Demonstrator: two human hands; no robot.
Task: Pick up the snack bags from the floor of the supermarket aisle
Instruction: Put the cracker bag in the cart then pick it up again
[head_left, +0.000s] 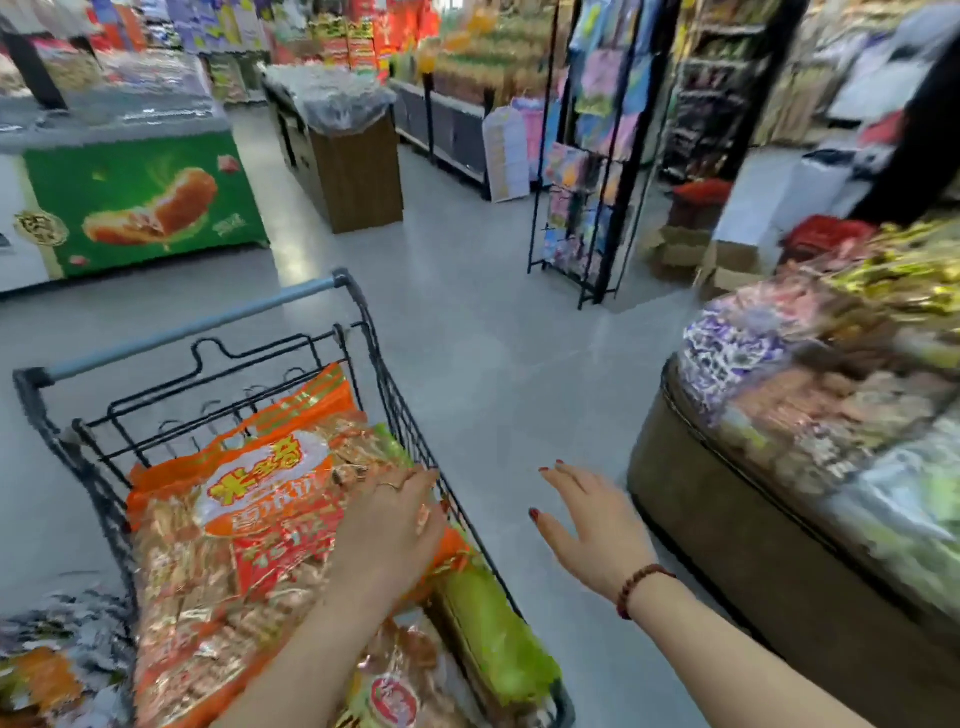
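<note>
A large orange snack bag (244, 514) lies in the black wire shopping cart (400, 415) at the lower left. Under it are a green bag (493, 634) and another bag with a red round label (395, 696). My left hand (389, 530) rests flat on the orange bag's right side, fingers spread. My right hand (592, 525) hovers above the grey floor to the right of the cart, fingers straight, holding nothing. I see no snack bag on the visible floor.
A round display bin (727, 525) heaped with wrapped snacks stands at the right. Ahead are a black wire rack (587, 171), a green freezer chest (145, 202), a wooden stand (358, 171) and cardboard boxes (685, 249). More packets (47, 660) lie at the lower left.
</note>
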